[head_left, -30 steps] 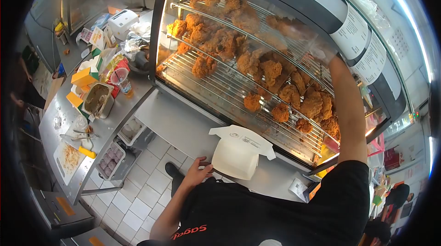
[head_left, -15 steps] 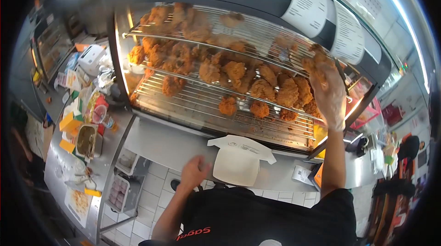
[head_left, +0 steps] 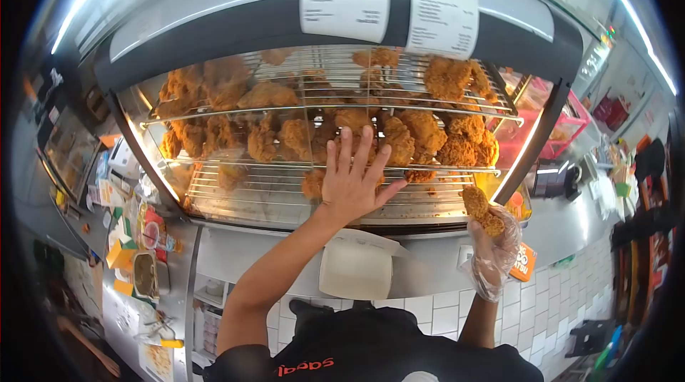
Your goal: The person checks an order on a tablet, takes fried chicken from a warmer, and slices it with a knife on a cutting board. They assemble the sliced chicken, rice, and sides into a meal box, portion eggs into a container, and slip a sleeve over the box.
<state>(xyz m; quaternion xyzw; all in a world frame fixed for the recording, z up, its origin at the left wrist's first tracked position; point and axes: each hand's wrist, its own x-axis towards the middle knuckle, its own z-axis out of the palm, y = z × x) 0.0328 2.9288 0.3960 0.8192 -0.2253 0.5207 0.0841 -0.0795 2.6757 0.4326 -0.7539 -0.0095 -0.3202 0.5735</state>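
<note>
Two hands are in my view, relayed from the head camera. At mid-frame I see the left hand (head_left: 351, 184) spread open, grasping nothing, in front of the display cabinet (head_left: 524, 41); I can't tell whether it touches the cabinet. Right of centre, the gloved right hand (head_left: 492, 250) grips a piece of fried chicken (head_left: 479, 206). At lower centre I have an open white carton (head_left: 357, 273) on the counter (head_left: 222, 253). Other chicken pieces (head_left: 427, 132) sit on wire racks (head_left: 275, 193) across the middle of the frame.
</note>
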